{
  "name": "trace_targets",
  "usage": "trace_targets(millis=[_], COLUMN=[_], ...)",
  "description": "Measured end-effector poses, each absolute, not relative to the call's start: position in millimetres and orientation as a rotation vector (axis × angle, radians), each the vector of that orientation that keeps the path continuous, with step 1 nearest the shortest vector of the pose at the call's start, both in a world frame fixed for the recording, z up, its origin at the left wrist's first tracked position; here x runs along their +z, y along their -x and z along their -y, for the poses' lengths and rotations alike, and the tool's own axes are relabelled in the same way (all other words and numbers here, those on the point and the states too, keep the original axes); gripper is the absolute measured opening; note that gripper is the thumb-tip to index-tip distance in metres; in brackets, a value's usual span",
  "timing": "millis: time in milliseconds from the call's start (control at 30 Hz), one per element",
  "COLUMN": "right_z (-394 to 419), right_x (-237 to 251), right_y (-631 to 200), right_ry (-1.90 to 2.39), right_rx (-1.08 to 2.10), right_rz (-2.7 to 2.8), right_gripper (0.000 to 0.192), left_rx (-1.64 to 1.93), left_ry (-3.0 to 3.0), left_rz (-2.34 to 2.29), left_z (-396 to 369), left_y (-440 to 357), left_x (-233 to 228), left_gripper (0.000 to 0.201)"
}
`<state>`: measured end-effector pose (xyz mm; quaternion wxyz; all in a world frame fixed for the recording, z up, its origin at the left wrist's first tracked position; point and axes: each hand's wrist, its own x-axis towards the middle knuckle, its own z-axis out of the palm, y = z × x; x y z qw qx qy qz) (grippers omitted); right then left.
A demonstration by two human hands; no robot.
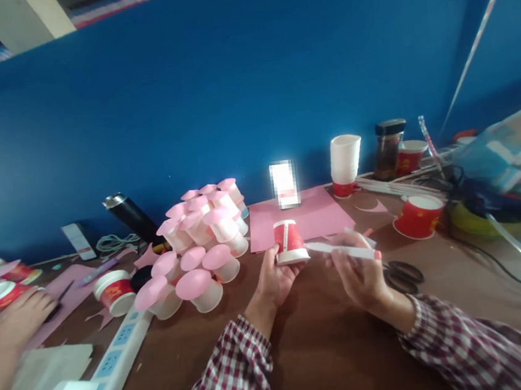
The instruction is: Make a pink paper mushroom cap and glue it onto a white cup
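Cup (289, 241), red and white, sits upside down in the left hand (272, 277), fingers wrapped about its lower wall and its wider rim turned down toward the palm, held just above the brown table (323, 350). Right hand (359, 274) pinches a thin white strip (341, 250), seemingly paper, which lies nearly level, its long axis running left to right; the strip's near end meets the cup's rim on the right-hand side. The cup thus lies just left of the right hand's grip, with the strip bridging the gap between both hands. Both grasps are closed: the left on the cup, the right on the strip. Behind the cup lies a pink sheet (313, 214), and to the left stands a cluster of white cups capped with pink discs (200, 245). Scissors (403, 274) rest on the table just right of the right hand, a second red cup (418, 215) beyond them. At the far left edge, another person's hand (19, 316) rests on pink paper, well apart.
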<state>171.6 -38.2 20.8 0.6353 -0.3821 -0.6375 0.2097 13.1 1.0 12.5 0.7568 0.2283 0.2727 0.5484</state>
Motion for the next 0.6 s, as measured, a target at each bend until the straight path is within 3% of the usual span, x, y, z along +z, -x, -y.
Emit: trace_targets(millis=[200,600], right_z=[40.9,40.9], right_x=[20.3,20.6], right_y=[-173.6,-175.1], right_ry=[0.875,0.892], right_rx=[0.388,0.430], right_rz=[1.622,1.677], right_gripper=[0.019,0.015], left_rx=[1.194,1.176], left_ry=[-0.512,-0.582], left_rz=[-0.616,-0.650], left_z=[1.6,-0.2], left_y=[-12.3,-11.3], left_x=[12.9,5.6], left_gripper=[0.038,0.032])
